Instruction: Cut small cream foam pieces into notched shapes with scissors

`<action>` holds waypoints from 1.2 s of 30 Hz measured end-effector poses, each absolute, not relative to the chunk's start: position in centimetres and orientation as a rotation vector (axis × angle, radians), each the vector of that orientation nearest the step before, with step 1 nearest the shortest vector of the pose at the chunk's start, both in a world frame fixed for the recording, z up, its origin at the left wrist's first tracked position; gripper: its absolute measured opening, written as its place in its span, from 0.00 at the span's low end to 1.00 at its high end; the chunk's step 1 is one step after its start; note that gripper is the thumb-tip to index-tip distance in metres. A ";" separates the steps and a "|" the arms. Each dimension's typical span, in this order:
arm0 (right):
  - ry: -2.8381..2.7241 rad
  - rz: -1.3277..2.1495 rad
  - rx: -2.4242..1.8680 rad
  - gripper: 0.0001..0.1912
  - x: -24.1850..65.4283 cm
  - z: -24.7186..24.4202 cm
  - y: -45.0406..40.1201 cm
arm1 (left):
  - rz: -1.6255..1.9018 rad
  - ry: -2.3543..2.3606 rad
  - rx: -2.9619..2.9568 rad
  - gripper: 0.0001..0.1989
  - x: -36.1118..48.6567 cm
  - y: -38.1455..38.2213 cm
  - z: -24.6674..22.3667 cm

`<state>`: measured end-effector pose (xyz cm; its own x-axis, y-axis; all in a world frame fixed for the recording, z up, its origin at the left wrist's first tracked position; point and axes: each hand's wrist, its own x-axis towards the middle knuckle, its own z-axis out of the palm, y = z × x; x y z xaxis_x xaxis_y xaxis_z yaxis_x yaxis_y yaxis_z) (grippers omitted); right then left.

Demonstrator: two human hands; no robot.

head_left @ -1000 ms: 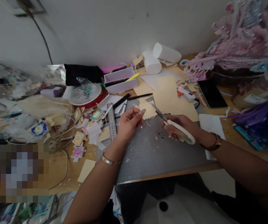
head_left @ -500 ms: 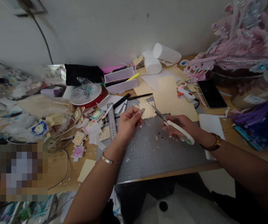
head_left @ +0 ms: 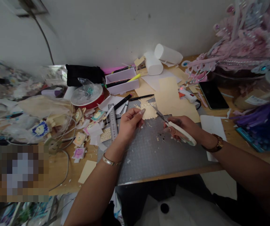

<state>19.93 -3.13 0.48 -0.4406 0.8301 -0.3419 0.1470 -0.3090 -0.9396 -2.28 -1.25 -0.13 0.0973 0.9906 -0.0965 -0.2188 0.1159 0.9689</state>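
Showing a scalloped lower edge and curved outlines, a small cream card piece [head_left: 150, 113] is clamped at its left side between the thumb and fingers of the left hand [head_left: 131, 121], over a grey cutting mat [head_left: 153, 163]. It looks light, thin and fairly stiff, apt to bend or tear at the scallops, so its plain left side seems the safest hold. The right hand [head_left: 183, 123] wraps its fingers around pale-handled scissors [head_left: 178, 128], blades pointing at the card's right edge; contact is unclear. A ruler [head_left: 113, 122] lies to the left.
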 end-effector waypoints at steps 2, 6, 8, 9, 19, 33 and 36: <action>-1.380 1.810 -1.257 0.15 19.7 0.6 -3.1 | 1.150 1.019 1.002 0.16 -2.2 -1.3 -0.1; -1.301 1.821 -1.232 0.19 19.5 0.4 -3.1 | 1.129 0.965 0.992 0.17 -2.1 -1.3 -0.1; -1.256 1.853 -1.187 0.20 19.6 0.2 -3.2 | 1.123 0.931 0.997 0.17 -2.0 -1.3 -0.2; -1.241 1.863 -1.167 0.20 19.6 0.2 -3.2 | 1.120 0.916 1.000 0.17 -1.9 -1.3 -0.3; -1.343 1.843 -1.111 0.26 19.5 1.3 -3.4 | 1.010 0.805 1.043 0.18 -1.4 -2.0 -0.7; -1.365 1.813 -1.136 0.26 19.3 1.2 -3.7 | 0.980 0.823 1.082 0.18 -1.3 -1.9 -1.0; -1.377 1.800 -1.116 0.25 19.3 1.0 -3.9 | 0.986 0.833 1.084 0.18 -1.3 -1.9 -0.9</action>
